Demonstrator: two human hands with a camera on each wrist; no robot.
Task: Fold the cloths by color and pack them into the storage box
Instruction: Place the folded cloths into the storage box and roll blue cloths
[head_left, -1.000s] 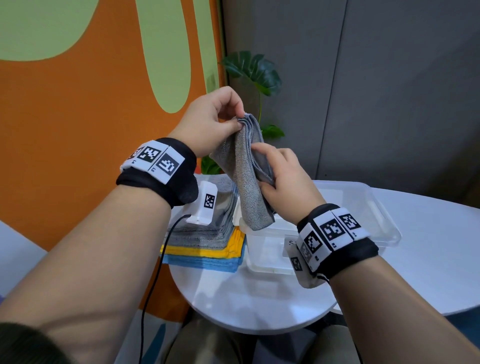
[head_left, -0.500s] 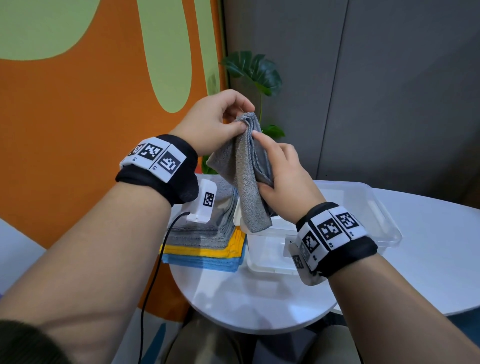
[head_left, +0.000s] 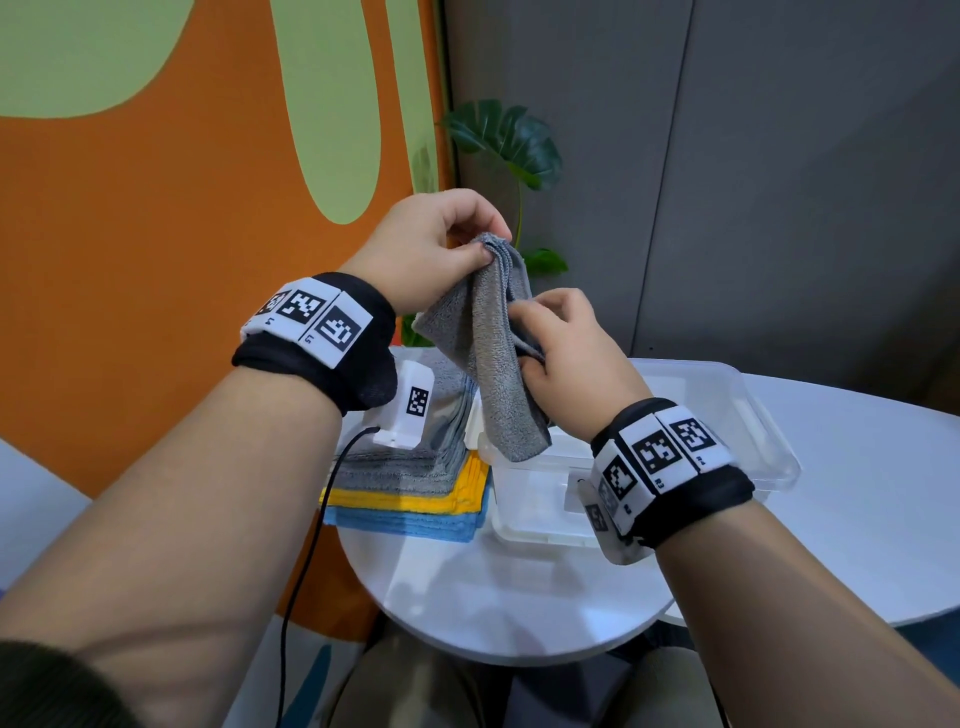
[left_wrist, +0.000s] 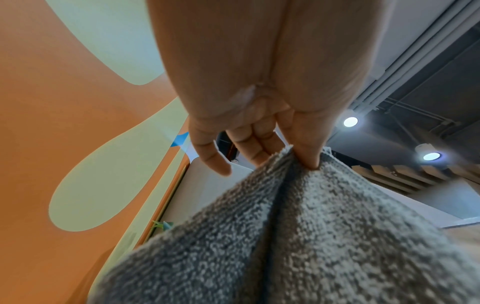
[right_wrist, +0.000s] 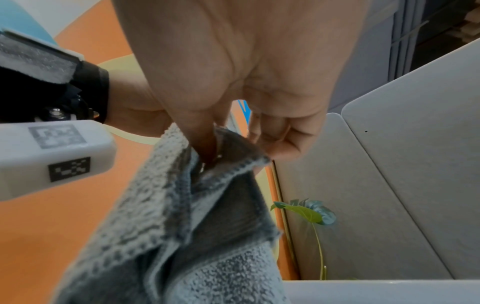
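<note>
The folded grey terry cloth (head_left: 496, 364) hangs lengthwise downward: left hand (head_left: 426, 249) pinches its top corner, right hand (head_left: 566, 353) grips its lower side edge.

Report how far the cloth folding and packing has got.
Done: nothing is visibly packed; the clear storage box looks empty. In hand: the left hand pinches the top of a gray cloth and the right hand grips its side. Left: the gray, yellow and blue stack.
</note>
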